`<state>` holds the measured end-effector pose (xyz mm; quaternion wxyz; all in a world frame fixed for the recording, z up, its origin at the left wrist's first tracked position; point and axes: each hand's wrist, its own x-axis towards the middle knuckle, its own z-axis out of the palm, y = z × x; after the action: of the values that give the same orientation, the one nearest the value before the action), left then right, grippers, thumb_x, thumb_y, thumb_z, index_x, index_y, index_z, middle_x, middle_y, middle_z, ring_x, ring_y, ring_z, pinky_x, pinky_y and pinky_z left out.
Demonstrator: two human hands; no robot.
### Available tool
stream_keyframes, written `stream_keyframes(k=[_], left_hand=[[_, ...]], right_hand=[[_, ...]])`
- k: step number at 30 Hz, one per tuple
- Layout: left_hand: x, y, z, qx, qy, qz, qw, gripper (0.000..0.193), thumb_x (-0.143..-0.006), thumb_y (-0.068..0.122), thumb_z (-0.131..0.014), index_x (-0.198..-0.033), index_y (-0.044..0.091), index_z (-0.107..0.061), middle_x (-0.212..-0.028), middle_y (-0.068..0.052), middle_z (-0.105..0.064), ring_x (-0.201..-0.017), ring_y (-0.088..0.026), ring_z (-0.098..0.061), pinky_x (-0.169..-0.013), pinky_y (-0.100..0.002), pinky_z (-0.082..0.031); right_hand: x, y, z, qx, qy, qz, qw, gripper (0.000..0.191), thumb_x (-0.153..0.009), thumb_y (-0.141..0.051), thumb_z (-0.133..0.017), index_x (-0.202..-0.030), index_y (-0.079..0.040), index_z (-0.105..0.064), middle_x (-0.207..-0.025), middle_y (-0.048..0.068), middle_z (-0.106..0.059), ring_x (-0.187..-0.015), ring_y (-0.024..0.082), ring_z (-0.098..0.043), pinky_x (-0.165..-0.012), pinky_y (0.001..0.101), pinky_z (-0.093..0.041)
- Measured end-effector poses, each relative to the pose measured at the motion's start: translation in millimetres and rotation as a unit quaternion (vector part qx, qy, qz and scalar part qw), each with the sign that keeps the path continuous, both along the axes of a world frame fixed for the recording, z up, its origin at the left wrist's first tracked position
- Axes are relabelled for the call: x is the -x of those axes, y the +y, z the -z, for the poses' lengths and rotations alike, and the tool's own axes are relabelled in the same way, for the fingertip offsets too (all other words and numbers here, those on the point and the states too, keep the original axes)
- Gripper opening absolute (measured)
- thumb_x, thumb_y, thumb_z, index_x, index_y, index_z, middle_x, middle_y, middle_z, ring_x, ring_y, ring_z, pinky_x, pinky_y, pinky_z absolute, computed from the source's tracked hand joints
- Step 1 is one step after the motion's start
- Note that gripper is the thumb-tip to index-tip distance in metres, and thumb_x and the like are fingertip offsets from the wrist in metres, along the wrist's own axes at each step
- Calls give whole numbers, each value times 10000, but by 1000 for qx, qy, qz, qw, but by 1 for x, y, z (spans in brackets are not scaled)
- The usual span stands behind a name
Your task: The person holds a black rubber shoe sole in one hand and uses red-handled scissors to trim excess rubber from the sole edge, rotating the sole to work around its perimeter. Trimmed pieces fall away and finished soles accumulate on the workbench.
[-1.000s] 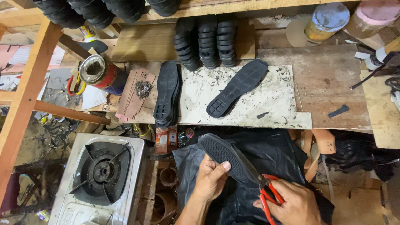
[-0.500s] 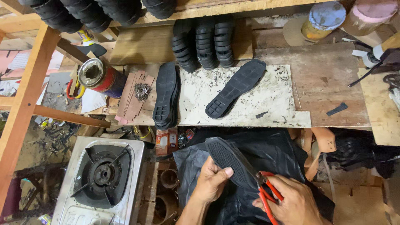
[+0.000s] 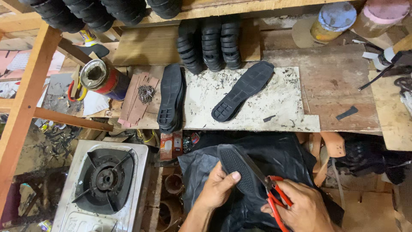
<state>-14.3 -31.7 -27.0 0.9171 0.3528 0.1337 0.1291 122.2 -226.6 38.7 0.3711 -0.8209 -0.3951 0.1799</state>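
At the bottom of the view, over a black plastic sheet (image 3: 283, 159) on the person's lap, the left hand (image 3: 216, 191) pinches a black rubber sole (image 3: 235, 165): the thumb lies flat on the patterned face and the fingers are curled under it. The sole's long axis runs from the upper left down to the lower right, so its far end points toward the right hand (image 3: 302, 208). That hand is closed around the red handles of a pair of scissors (image 3: 274, 199), and the blades meet the sole's right edge, just beside the left thumb. The left hand carries the sole; the right one only touches it through the blades.

Further out, on the wooden workbench (image 3: 339, 81), a second sole (image 3: 242, 91) lies diagonally on a stained white board (image 3: 279, 107). A stack of soles (image 3: 171, 98) lies left of it. A red tin can (image 3: 103, 78) lies on its side near there, and a gas stove (image 3: 105, 180) stands lower left, well apart from both hands.
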Motion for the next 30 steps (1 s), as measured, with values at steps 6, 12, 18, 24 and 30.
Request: stream_keyframes(k=[6, 12, 18, 24, 30], left_hand=[[2, 7, 1, -16, 14, 1, 1000, 432, -967, 51, -654, -1376, 19, -519, -1240, -86, -673, -1147, -188, -637, -1030, -363, -499], [3, 7, -3, -44, 5, 34, 998, 417, -982, 85, -650, -1370, -6, -527, -1256, -73, -668, -1165, -163, -630, -1046, -339, -495], [7, 12, -2, -42, 2, 32, 999, 427, -974, 114, -638, -1372, 4, -529, -1247, -56, -666, -1165, -137, -627, -1050, -316, -485], [6, 20, 2, -77, 14, -78, 994, 333, -1000, 83, -636, -1300, -35, -555, -1197, -86, -682, -1099, -151, -641, -1009, -326, -504], [10, 26, -12, -169, 40, -11, 985, 322, -1007, 122, -646, -1287, -32, -604, -1164, -86, -695, -1059, -139, -644, -958, -318, -527]], right_hand=[[-4, -4, 4, 14, 23, -2, 1000, 699, -508, -310, -989, -1114, -61, -745, -795, 43, -804, -661, 175, -764, -613, 309, -588], [-4, -7, 7, -69, -66, -30, 995, 681, -468, -288, -974, -1032, 0, -724, -822, 95, -773, -659, 213, -761, -569, 318, -592], [-11, -21, 21, -39, 14, -36, 998, 556, -567, -213, -955, -1067, -58, -767, -809, 49, -811, -623, 106, -803, -540, 263, -619], [-18, -24, 23, 28, 294, 84, 952, 522, -691, -111, -837, -1195, -87, -700, -701, 68, -766, -579, 103, -761, -566, 283, -624], [-14, -12, -14, 58, 27, 10, 998, 709, -524, -291, -985, -1146, -99, -704, -822, 26, -719, -663, 171, -708, -626, 318, -563]])
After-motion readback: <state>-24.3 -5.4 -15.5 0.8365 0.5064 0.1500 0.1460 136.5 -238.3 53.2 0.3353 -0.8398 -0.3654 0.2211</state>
